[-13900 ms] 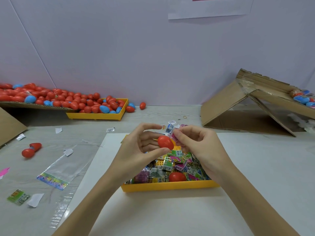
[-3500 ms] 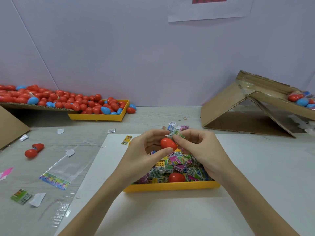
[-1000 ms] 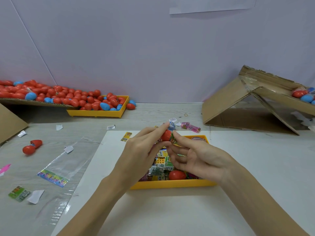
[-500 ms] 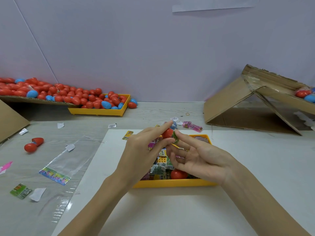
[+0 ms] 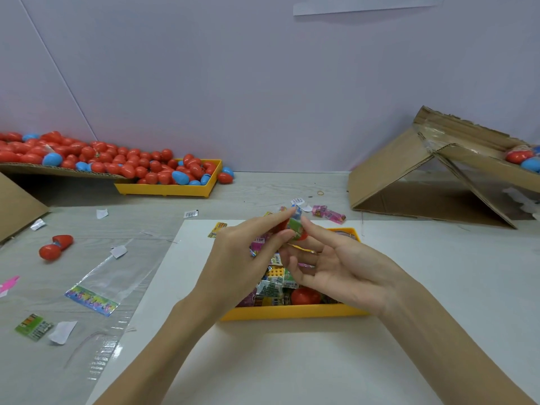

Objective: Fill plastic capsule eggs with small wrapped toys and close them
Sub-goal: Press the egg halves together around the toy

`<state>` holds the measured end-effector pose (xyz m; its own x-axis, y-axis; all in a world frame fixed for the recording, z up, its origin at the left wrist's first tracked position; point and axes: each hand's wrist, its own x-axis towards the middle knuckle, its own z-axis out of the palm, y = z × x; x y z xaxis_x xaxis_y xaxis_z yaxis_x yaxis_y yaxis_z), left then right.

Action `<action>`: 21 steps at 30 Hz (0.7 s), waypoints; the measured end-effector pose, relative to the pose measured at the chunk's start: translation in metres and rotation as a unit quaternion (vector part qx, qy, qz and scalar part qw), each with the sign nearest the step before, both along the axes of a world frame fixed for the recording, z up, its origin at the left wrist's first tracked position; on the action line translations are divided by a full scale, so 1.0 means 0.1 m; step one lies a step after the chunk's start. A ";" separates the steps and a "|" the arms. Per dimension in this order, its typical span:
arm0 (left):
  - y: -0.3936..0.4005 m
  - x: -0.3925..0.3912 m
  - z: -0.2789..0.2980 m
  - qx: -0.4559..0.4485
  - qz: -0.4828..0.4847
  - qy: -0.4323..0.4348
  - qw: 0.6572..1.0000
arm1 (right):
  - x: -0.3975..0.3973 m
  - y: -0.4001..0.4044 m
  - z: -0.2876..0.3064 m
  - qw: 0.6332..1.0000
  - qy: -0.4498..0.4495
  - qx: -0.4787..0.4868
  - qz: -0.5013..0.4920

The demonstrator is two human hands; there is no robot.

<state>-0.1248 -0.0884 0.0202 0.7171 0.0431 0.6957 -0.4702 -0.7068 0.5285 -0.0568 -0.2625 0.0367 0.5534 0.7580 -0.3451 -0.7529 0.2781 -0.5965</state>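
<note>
Mid-task; one egg in hand, filling step under way.

Left hand (image 5: 233, 258) holds a small red plastic capsule egg (image 5: 301, 235) above the near yellow plastic tray (image 5: 292, 312), thumb and forefinger curled round it in a pinch. A green-and-blue wrapped toy packet (image 5: 294, 223) sits at the egg's mouth, partly in, partly sticking out. Cannot tell whether the egg's second half is attached; it is hidden behind the fingers.

Right hand (image 5: 342, 267) is beside the egg, palm up, fingers (image 5: 314, 229) straight and spread; the forefinger tip touches or nearly touches the packet. It grips nothing. Judged: pushing the packet in.

Stock left: the near tray holds a heap of small wrapped toys in mixed colours (image 5: 274, 283), plus one more red egg (image 5: 305, 296) lying among them. A pink packet (image 5: 328, 213) lies on the table (image 5: 263, 188) behind the tray.

Egg supplies: many red and blue eggs (image 5: 131, 165) piled on a cardboard sheet and in a far yellow tray (image 5: 166, 190) at left; cannot tell if these are filled or empty. A few red and blue eggs (image 5: 524, 159) lie on the cardboard ramp (image 5: 394, 171) at right. One open red egg (image 5: 55, 247) lies alone on the table at left.

Left to do, by judgement: seat the packet, snap this egg shut, set it aside; a large pile of toys remains.
</note>
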 end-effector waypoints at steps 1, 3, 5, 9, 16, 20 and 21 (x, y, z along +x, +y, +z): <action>0.00 0.00 0.01 -0.044 -0.007 0.018 0.999 | 0.01 -0.01 0.01 1.000 -0.004 0.005 0.007; 0.02 -0.01 0.03 -0.118 -0.042 0.065 0.990 | 0.02 -0.03 0.02 1.000 -0.013 0.017 0.011; 0.06 -0.01 0.06 -0.133 -0.076 0.101 0.983 | 0.02 -0.05 0.02 0.999 -0.015 0.025 0.013; 0.08 -0.02 0.08 -0.108 -0.099 0.079 0.986 | 0.01 -0.05 0.01 0.998 0.016 0.039 0.055; 0.04 -0.04 0.06 -0.095 -0.053 0.014 0.994 | -0.05 0.01 0.00 0.990 0.038 0.108 0.082; 0.05 -0.02 0.07 -0.090 -0.043 0.028 0.995 | -0.05 0.03 -0.02 0.994 -0.096 0.034 0.032; 0.06 -0.01 0.08 -0.084 -0.041 0.032 0.995 | -0.05 0.03 -0.02 0.989 -0.149 -0.003 0.001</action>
<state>-0.1263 -0.0826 0.0278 0.7660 0.0951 0.6357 -0.4833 -0.5668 0.6672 -0.0614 -0.2595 0.0345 0.6303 0.7572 -0.1713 -0.5437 0.2730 -0.7937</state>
